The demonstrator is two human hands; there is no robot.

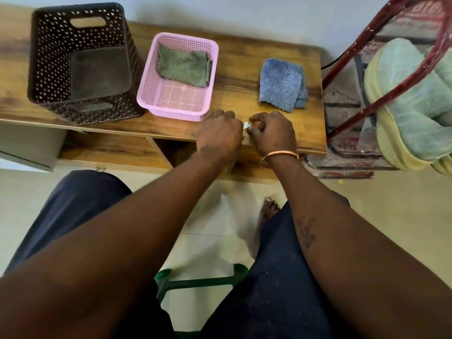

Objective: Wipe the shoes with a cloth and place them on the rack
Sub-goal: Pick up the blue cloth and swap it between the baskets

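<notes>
The left hand (219, 135) and right hand (274, 133) meet, jointly pinching a small pale object (247, 125). The folded blue cloth (281, 84) looks soft, light and limp; best gathered whole from above.

pink basket (171, 113), blue cloth (281, 84) (gap between)

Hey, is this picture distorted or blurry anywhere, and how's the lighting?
Head view: wide-angle bending bows the table edge and tilts the rack; light is soft and even, shadows faint; the slippers look slightly soft behind clear plastic.
</notes>
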